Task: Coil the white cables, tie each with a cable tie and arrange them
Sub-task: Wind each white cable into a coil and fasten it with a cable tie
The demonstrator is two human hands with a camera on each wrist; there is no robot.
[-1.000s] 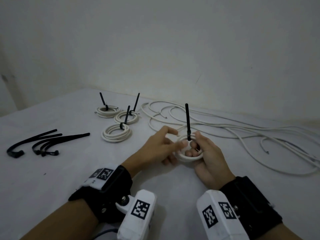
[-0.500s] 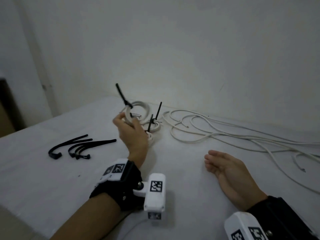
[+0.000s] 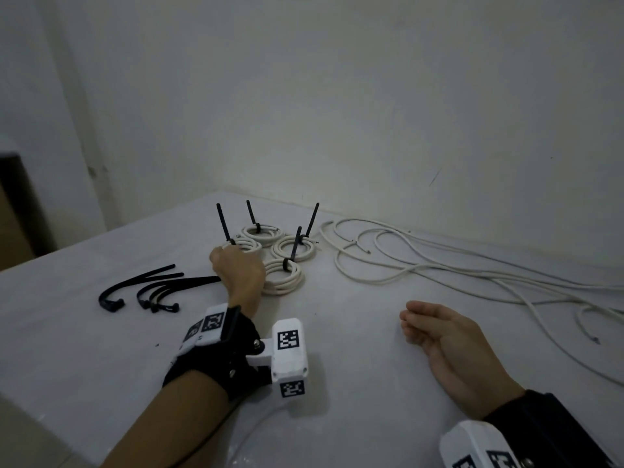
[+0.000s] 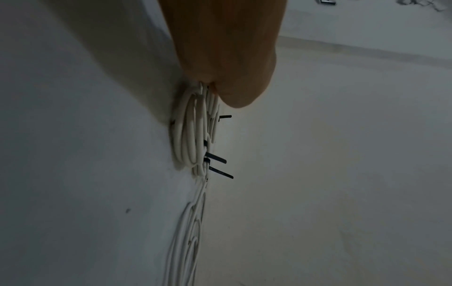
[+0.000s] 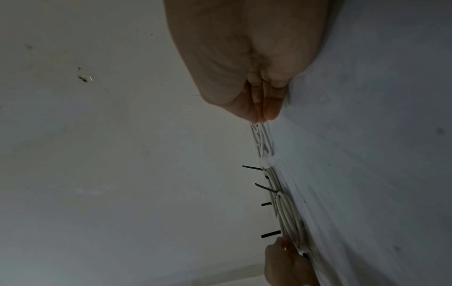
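A bundle of loose black plastic cable ties (image 3: 145, 288) lies toward the left edge of the white worktop (image 3: 84, 366), their tips pointing right toward the left hand (image 3: 238, 276); bare surface runs from them down to the near edge. The left hand reaches over the far-left part of the worktop, knuckles up, and rests on a small coil of white cable (image 3: 241, 246) that lies on the surface with its black tie tail (image 3: 223, 224) standing nearly upright. From the left wrist view the fingers are hidden behind the palm, so whether they grip the coil or only touch it cannot be told.

Just right of that coil sit three more tied white coils: a far coil (image 3: 262, 232) near the back edge where the worktop meets the grey-white wall (image 3: 337, 96), a middle coil (image 3: 294, 249), and a near coil (image 3: 283, 280) touching the side of the left hand. The four coils are packed close together, each with a black tail sticking up.

Right of the cluster, a narrow bare strip separates it from the loose uncoiled white cables (image 3: 422, 265), which loop along the back edge and trail to the right edge.

The right hand (image 3: 445, 336) lies on its side in the open near-centre area, fingers straight and together, holding nothing, well apart from coils and cables.
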